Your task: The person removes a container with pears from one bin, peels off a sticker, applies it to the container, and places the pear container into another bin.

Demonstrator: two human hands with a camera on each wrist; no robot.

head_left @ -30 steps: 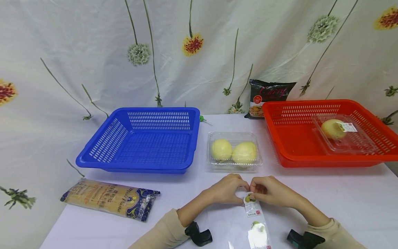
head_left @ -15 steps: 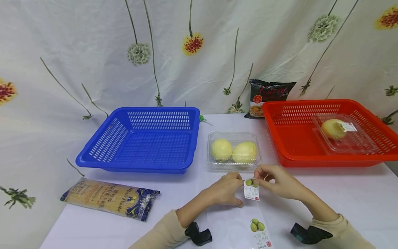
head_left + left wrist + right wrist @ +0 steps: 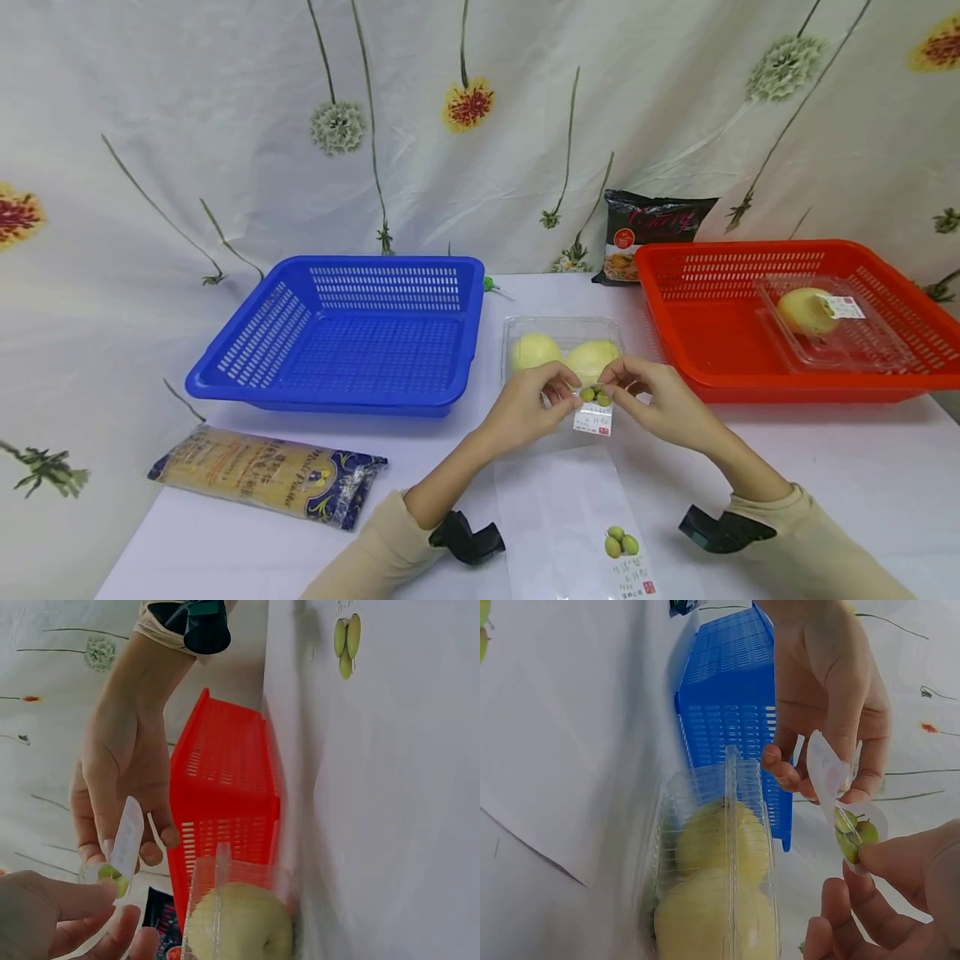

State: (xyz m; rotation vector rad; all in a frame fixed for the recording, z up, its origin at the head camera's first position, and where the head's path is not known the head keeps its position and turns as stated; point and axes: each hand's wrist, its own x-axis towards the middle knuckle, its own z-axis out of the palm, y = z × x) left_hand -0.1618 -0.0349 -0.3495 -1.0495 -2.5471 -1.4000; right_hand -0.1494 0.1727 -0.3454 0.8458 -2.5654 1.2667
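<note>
A small fruit label sticker (image 3: 592, 419) with green fruit printed on it hangs between both hands, in front of the clear plastic box (image 3: 510, 333). My left hand (image 3: 528, 408) pinches its left upper edge. The right hand (image 3: 660, 404) pinches the right upper edge, thumb against fingers. In the right wrist view the sticker (image 3: 825, 776) looks curved. Two pale yellow round fruits (image 3: 536, 350) sit in the closed box, partly hidden behind the hands. Below the hands lies the white backing sheet (image 3: 555, 517) with another printed label (image 3: 628, 558) on it.
A blue basket (image 3: 333, 400) stands back left and a red basket (image 3: 810, 383) back right. Inside the red one lies a labelled clear box with a yellow fruit (image 3: 806, 312). A pasta packet (image 3: 270, 475) lies at left; a black curry packet (image 3: 660, 221) stands behind.
The sticker has come off the backing sheet in the right hand's pinch. Both hands have moved forward and up to the fruit box, and the left hand now pinches the sticker too.
</note>
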